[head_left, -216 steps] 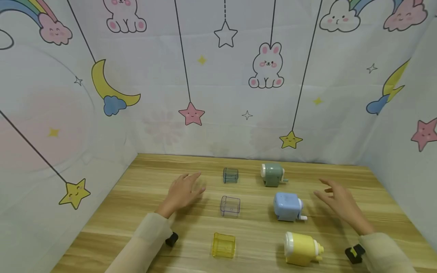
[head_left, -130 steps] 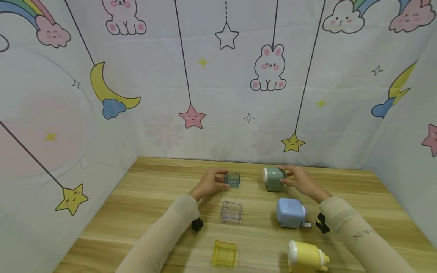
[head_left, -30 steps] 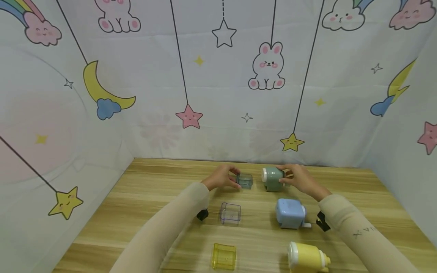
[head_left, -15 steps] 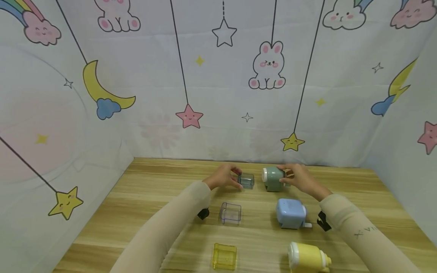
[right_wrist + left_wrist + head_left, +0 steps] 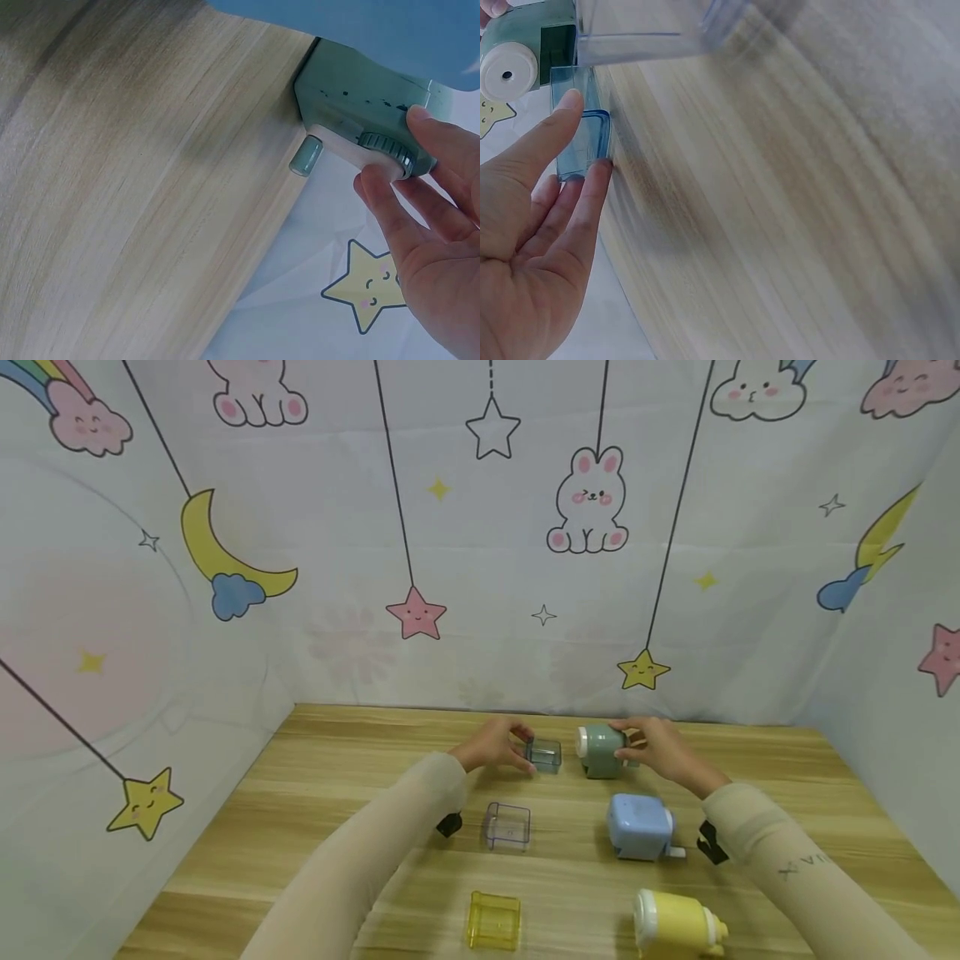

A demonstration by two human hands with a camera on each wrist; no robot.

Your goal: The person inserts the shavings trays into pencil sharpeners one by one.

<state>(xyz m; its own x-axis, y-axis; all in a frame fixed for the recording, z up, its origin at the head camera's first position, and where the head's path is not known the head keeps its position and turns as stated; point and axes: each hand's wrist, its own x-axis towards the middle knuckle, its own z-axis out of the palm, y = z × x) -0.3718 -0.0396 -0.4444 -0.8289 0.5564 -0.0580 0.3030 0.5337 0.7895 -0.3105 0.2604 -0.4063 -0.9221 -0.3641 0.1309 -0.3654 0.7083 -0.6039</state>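
Note:
At the back of the table my left hand [image 5: 495, 745] pinches a see-through blue-green shavings drawer [image 5: 546, 757] between thumb and fingers, at its left end. In the left wrist view the drawer [image 5: 574, 154] has the thumb on one side and fingertips on the other. Just to its right stands a green pencil sharpener [image 5: 602, 750], with a small gap between them. My right hand [image 5: 660, 750] grips the sharpener at its crank end. The right wrist view shows the thumb on the green body [image 5: 360, 94] and fingers by the white crank with its green knob [image 5: 306, 156].
Nearer on the wooden table [image 5: 360, 860] lie a clear purple-edged drawer [image 5: 507, 827] and a yellow drawer [image 5: 493, 922]. A blue sharpener [image 5: 640, 827] and a yellow sharpener [image 5: 675, 922] stand on the right. Printed cloth [image 5: 480, 527] surrounds the table.
Both hands came in from the sides to the back row. My left hand then moved the blue-green drawer rightward, closer to the green sharpener. The right hand has stayed on the sharpener.

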